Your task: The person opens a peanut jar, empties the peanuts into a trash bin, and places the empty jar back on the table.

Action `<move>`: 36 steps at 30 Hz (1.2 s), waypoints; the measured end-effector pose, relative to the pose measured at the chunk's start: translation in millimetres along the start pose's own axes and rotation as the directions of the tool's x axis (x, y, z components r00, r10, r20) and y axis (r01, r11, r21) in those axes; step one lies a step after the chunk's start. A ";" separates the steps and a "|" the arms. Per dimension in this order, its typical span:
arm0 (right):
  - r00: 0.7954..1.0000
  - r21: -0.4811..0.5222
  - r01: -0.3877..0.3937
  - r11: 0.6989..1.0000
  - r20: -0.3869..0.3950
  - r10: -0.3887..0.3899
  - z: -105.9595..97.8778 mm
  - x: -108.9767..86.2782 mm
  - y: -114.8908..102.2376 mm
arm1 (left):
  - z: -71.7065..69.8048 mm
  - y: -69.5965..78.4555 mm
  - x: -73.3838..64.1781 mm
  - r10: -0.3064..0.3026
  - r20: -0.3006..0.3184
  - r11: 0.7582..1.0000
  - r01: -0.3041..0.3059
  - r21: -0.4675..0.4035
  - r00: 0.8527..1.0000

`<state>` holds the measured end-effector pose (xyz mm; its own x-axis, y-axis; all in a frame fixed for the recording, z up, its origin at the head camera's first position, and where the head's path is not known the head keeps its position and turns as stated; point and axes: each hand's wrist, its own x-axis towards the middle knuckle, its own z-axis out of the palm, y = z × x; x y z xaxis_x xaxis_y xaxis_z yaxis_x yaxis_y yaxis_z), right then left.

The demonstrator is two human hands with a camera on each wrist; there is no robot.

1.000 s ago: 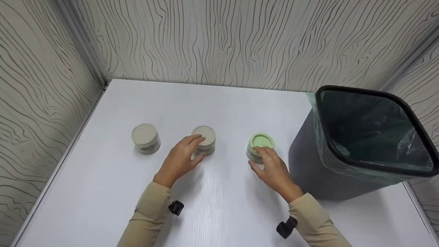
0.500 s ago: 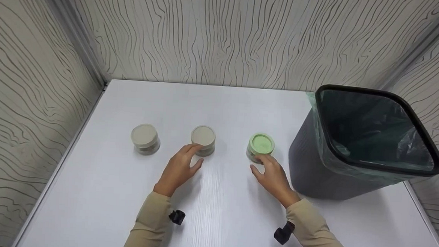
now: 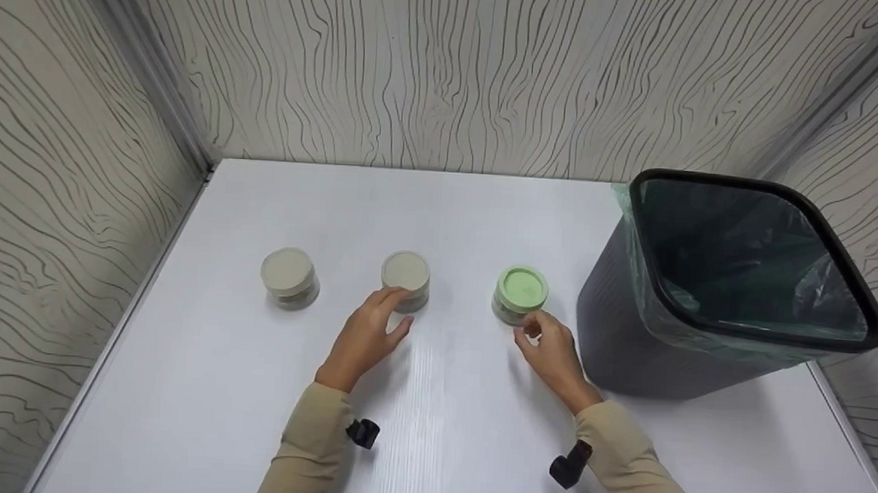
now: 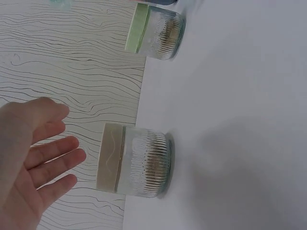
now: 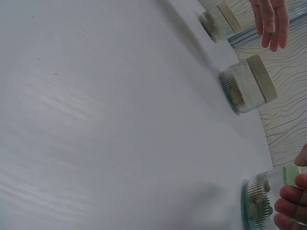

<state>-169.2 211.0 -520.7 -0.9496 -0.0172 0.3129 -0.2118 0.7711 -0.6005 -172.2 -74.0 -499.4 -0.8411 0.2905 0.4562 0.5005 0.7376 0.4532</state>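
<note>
Three ribbed glass jars stand upright in a row on the white table (image 3: pixel 429 426). My left hand (image 3: pixel 363 340) is held beside the middle jar (image 3: pixel 406 271), which has a beige lid; the left wrist view shows a gap between the fingers and that lid, and brownish contents low in the jar (image 4: pixel 139 160). At the near side of the green-lidded jar (image 3: pixel 522 287) is my right hand (image 3: pixel 553 354), its fingers loosely curled with nothing in them. In the right wrist view those fingers overlap the green-lidded jar (image 5: pixel 261 201), which has brownish lumps inside.
Farther left stands another beige-lidded jar (image 3: pixel 288 272). A tall grey bin (image 3: pixel 615 323) with a black rim and a greenish plastic liner rises right of the right hand. Wood-patterned panels (image 3: pixel 433 73) enclose the table at the back and sides.
Both hands have drawn back from the lids toward the near edge, and the right fingers have curled in closer to the thumb. The jars and bin stay in place.
</note>
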 end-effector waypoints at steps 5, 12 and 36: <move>1.000 0.032 -0.016 0.999 -0.021 0.017 0.5 0.6 4.5 | 3.7 0.9 0.1 0.007 0.002 1.000 -0.007 -0.003 1.000; 0.996 0.066 -0.068 0.996 -0.058 0.072 5.9 1.0 8.2 | 5.9 3.0 -0.4 -0.008 0.026 1.000 0.008 -0.005 1.000; 0.921 0.170 -0.362 0.917 -0.087 0.379 24.0 12.2 19.1 | 23.0 1.6 -5.4 0.034 0.025 0.999 -0.033 -0.032 0.999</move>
<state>-190.4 210.2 -546.0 -0.9349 0.3323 0.1247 0.1099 0.6052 -0.7884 -171.6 -60.4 -518.7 -0.8286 0.3308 0.4517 0.5345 0.7076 0.4623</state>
